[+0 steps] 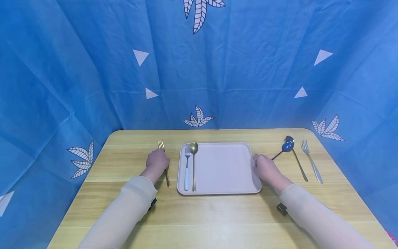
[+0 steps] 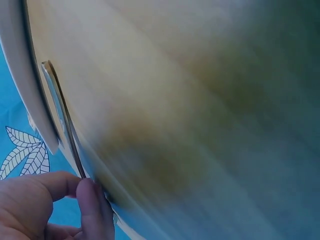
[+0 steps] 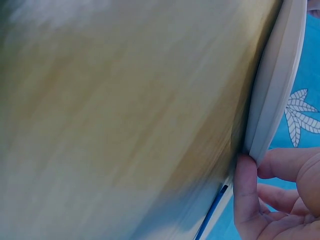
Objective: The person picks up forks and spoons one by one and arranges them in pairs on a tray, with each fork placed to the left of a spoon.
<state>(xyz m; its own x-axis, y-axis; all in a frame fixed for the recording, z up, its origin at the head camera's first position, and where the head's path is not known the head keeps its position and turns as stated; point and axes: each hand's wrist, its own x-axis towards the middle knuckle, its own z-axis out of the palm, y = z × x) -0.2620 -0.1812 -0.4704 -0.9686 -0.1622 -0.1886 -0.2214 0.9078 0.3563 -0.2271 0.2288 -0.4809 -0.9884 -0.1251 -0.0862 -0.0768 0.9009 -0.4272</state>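
Head view shows 2 hands over a wooden table (image 1: 211, 218): the left hand (image 1: 157, 159) at a gold fork (image 1: 168, 177), the right hand (image 1: 267, 167) at the right edge of a pale tray (image 1: 225, 169). Left fingertips are closed in a pinch on the fork's slim shaft; its tines show beyond the fingers, and the handle's end reaches back past them toward the person (whether it is lifted at all, I cannot tell). Right fingertips pinch the tray's rim — 1 digit on either side of it. On the tray's left part lie 2 pieces side by side, a blue-handled fork (image 1: 186, 174) and a gold spoon (image 1: 194, 166), heads away from the person. Beside the right hand, a blue spoon (image 1: 287, 146) has its handle running toward the fingers, its bowl overlapping a dark-bowled spoon (image 1: 300, 165); a silver fork (image 1: 312, 163) lies farther right — well apart from the hand.
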